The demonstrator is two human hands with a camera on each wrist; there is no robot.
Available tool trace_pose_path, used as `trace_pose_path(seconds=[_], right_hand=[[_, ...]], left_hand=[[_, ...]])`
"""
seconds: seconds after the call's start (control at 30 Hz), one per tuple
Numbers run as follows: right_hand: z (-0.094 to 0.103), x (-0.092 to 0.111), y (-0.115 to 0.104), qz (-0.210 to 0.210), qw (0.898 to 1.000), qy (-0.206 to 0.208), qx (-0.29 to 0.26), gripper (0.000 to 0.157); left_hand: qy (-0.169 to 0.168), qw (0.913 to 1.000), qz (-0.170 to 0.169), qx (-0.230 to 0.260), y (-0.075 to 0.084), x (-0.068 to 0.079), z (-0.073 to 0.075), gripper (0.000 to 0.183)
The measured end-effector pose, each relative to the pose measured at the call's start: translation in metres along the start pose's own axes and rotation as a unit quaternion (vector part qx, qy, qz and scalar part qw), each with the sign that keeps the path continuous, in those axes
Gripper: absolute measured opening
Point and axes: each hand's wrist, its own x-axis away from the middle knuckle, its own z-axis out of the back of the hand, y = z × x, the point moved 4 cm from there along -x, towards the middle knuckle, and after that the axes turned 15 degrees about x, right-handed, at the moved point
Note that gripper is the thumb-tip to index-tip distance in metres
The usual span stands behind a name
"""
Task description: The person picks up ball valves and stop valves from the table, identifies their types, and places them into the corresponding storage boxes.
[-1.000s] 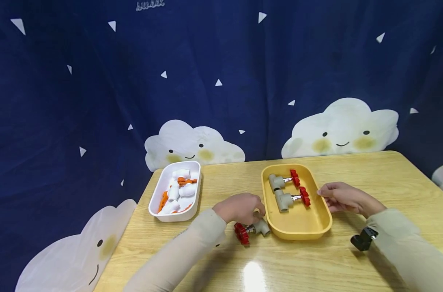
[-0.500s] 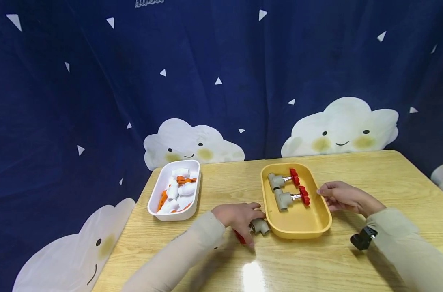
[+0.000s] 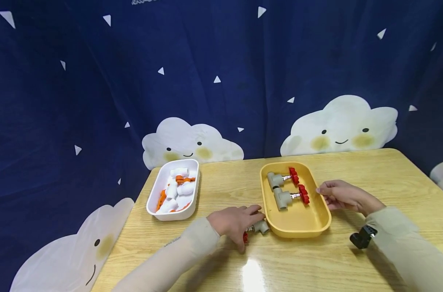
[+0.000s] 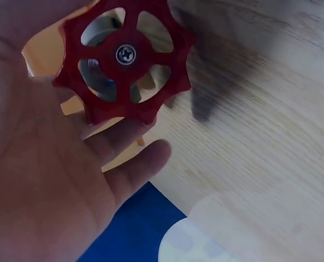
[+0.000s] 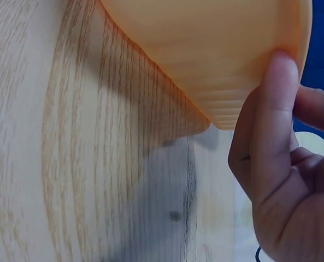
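Note:
My left hand (image 3: 231, 223) is spread, palm down, over a grey pipe valve (image 3: 262, 227) lying on the table against the yellow tray's left side. In the left wrist view its red handwheel (image 4: 137, 41) stands beside the palm, with the extended fingers behind and below it. My right hand (image 3: 347, 196) pinches the right rim of the yellow tray (image 3: 316, 234), thumb outside on the wall (image 5: 205, 43) in the right wrist view. Inside the tray lie two similar valves, a far one (image 3: 276, 180) and a nearer one (image 3: 282, 199), handwheels pointing right.
A white tray (image 3: 170, 217) with several white fittings (image 3: 186, 188) and orange-handled parts (image 3: 183, 179) stands at the left on the wooden table (image 3: 298, 267). Behind the table hangs a dark blue cloth (image 3: 207, 40) printed with clouds.
My left hand has loosened from the valve by the tray, spread its fingers and shifted slightly left over the handwheel. The right hand keeps its hold on the yellow tray.

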Motion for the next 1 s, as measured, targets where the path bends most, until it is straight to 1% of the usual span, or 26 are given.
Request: trace_pose_path(seconds=[0.1, 0.23, 0.33, 0.43, 0.63, 0.73, 0.87, 1.0], right_hand=[[0.001, 0.000, 0.000, 0.000, 1.000, 0.001, -0.001, 0.017], [0.000, 0.000, -0.001, 0.000, 1.000, 0.002, 0.000, 0.016], [0.001, 0.001, -0.001, 0.001, 1.000, 0.002, 0.003, 0.017], [0.001, 0.001, -0.001, -0.004, 1.000, 0.002, -0.001, 0.017], [0.001, 0.001, -0.001, 0.002, 1.000, 0.000, -0.006, 0.016], [0.001, 0.001, -0.001, 0.005, 1.000, 0.000, -0.008, 0.015], [0.000, 0.000, 0.000, 0.004, 1.000, 0.000, -0.006, 0.015], [0.000, 0.000, -0.001, 0.002, 1.000, -0.001, -0.006, 0.015]], left_hand=[[0.014, 0.9985, -0.014, -0.051, 0.004, 0.000, 0.000, 0.102], [0.039, 0.9906, -0.050, -0.121, 0.009, -0.003, -0.001, 0.091], [0.052, 0.9837, -0.077, -0.154, 0.010, -0.004, -0.003, 0.086], [0.062, 0.9788, -0.092, -0.172, 0.011, -0.004, -0.003, 0.083], [0.069, 0.9728, -0.097, -0.199, 0.012, -0.004, -0.003, 0.081], [0.077, 0.9717, -0.099, -0.200, 0.013, -0.005, -0.002, 0.073], [0.085, 0.9761, -0.094, -0.176, 0.013, -0.006, -0.002, 0.068], [0.075, 0.9817, -0.080, -0.156, 0.011, -0.009, -0.002, 0.074]])
